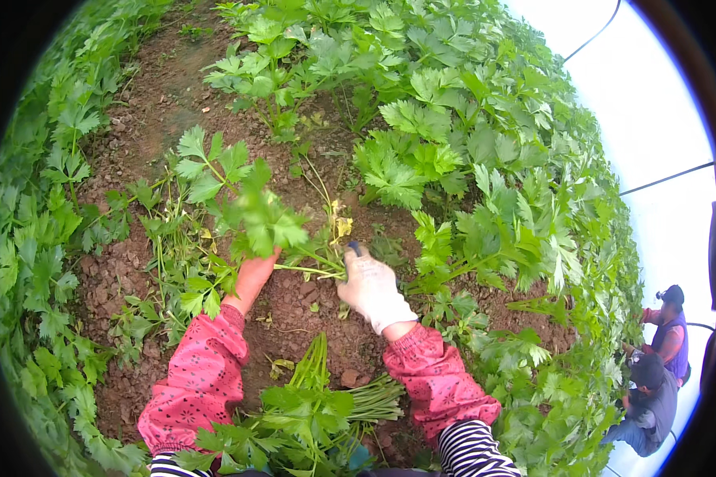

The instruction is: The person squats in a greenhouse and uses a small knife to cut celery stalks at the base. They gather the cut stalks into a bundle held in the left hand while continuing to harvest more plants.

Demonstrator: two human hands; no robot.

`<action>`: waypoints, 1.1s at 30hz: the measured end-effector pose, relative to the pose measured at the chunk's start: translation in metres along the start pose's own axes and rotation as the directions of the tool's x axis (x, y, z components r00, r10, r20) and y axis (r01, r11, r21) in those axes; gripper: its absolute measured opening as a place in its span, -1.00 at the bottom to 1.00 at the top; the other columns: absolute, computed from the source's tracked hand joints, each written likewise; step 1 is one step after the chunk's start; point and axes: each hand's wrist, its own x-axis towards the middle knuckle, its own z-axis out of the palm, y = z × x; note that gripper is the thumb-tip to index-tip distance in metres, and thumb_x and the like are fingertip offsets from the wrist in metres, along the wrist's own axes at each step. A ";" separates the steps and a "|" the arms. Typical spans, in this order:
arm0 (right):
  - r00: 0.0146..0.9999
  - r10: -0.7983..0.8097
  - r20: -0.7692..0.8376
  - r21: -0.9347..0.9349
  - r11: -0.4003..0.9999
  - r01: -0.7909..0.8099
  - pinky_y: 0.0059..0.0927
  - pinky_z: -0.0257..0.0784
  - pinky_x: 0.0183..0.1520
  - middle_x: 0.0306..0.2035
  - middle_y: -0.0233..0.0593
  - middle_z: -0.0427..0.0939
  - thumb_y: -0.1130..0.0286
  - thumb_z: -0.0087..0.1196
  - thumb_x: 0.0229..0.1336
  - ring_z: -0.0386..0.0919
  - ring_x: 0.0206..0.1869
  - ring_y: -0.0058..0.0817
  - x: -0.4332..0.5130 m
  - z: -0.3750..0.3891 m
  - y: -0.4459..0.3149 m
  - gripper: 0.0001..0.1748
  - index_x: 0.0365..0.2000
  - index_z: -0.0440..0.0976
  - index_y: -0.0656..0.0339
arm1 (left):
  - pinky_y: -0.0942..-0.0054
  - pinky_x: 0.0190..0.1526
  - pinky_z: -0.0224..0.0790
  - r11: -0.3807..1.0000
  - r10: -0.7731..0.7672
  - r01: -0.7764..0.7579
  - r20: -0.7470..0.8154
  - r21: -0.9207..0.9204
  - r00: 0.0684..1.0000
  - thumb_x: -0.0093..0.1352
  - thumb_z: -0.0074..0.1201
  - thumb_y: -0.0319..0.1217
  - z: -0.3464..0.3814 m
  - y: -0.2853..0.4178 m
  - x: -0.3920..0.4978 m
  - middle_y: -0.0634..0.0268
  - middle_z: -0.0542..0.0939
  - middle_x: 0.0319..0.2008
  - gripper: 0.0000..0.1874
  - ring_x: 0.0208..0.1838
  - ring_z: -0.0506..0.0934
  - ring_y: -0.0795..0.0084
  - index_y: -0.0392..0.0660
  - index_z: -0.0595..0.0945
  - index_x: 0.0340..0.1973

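Observation:
My right hand (370, 286), in a white glove with a dark blue patch near the fingertips, grips the lower ends of green celery stalks (313, 270). Their leafy tops (262, 220) spread left, in front of my left hand (256, 275). That hand is bare at the wrist, and leaves hide its fingers, so its grip cannot be made out. Both forearms wear pink patterned sleeve covers (200, 364). Close to my body lies a loose leafy celery bunch (310, 369), beside a pile of celery stalks (379, 398) with their ends to the right.
Standing celery (417, 161) grows densely ahead and to the right; another row (42, 250) borders the left. Between them runs brown soil (155, 89), with discarded stems and leaves (167, 250) and yellowed leaves (341, 225). Two people (656, 381) crouch far right, near pale sheeting (650, 89).

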 end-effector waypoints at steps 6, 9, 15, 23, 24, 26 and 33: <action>0.966 0.238 0.099 -0.315 0.929 -0.196 -0.22 0.53 -0.03 0.11 0.09 0.49 0.26 0.06 0.10 0.62 -0.03 -0.13 0.056 -0.004 0.050 -0.52 0.03 0.41 0.24 | 0.28 0.20 0.26 0.968 -0.040 0.031 -0.032 -0.250 0.999 0.44 -0.02 -0.09 -0.006 0.033 -0.004 0.11 0.51 0.14 -0.48 0.16 0.45 0.14 -0.15 0.45 0.18; 0.952 0.265 0.152 -0.268 0.938 -0.219 -0.24 0.49 0.05 -0.01 -0.01 0.59 0.27 0.00 0.11 0.59 0.04 -0.21 0.065 0.000 0.060 -0.62 -0.09 0.54 0.23 | 0.32 0.28 0.15 0.920 -0.102 0.072 -0.057 -0.384 0.993 0.37 0.09 0.00 -0.007 0.046 -0.008 0.10 0.49 0.18 -0.35 0.22 0.40 0.22 -0.21 0.44 0.19; 0.940 0.319 0.120 -0.042 0.948 -0.316 -0.27 0.41 0.17 0.05 -0.07 0.56 0.29 -0.02 0.07 0.51 0.14 -0.15 0.060 -0.009 0.060 -0.58 -0.07 0.57 0.21 | 0.44 0.32 0.09 0.939 -0.012 -0.016 -0.081 -0.343 0.997 0.38 0.13 -0.08 -0.012 0.057 -0.008 0.23 0.42 0.26 -0.33 0.28 0.34 0.39 -0.21 0.37 0.28; 0.988 0.150 0.042 0.257 0.954 -0.155 -0.20 0.35 0.22 0.00 0.13 0.54 0.02 0.06 0.13 0.48 0.12 -0.06 0.004 0.012 0.032 -0.38 0.09 0.45 0.22 | 0.38 0.22 0.19 0.930 -0.043 -0.019 -0.160 -0.366 0.986 0.47 0.00 -0.25 -0.010 0.044 -0.071 0.22 0.50 0.10 -0.51 0.11 0.43 0.42 -0.21 0.37 0.24; 0.988 0.148 0.046 0.279 0.948 -0.154 -0.19 0.36 0.20 -0.01 0.13 0.55 0.01 0.06 0.12 0.49 0.10 -0.05 -0.001 0.012 0.032 -0.39 0.08 0.46 0.21 | 0.36 0.20 0.22 0.918 0.014 -0.108 -0.241 -0.382 0.970 0.45 -0.05 -0.33 -0.005 0.042 -0.090 0.15 0.48 0.11 -0.58 0.11 0.44 0.37 -0.19 0.42 0.19; 0.983 0.149 0.109 0.298 0.938 -0.175 -0.22 0.35 0.22 0.04 0.09 0.53 0.04 0.06 0.12 0.48 0.13 -0.09 -0.007 0.009 0.032 -0.37 0.12 0.42 0.19 | 0.32 0.19 0.27 0.935 0.060 -0.133 -0.222 -0.330 0.973 0.44 -0.15 -0.48 -0.008 0.032 -0.138 0.19 0.43 0.13 -0.67 0.11 0.44 0.33 -0.13 0.46 0.12; 0.988 0.124 0.095 0.330 0.932 -0.149 -0.24 0.36 0.21 0.04 0.01 0.54 0.06 0.06 0.12 0.50 0.12 -0.13 -0.020 -0.006 0.024 -0.38 0.14 0.40 0.17 | 0.26 0.03 0.38 0.958 0.286 -0.288 0.082 0.011 0.955 0.35 0.05 -0.45 0.004 -0.005 -0.236 0.19 0.57 -0.12 -0.75 -0.02 0.51 0.18 -0.21 0.53 -0.08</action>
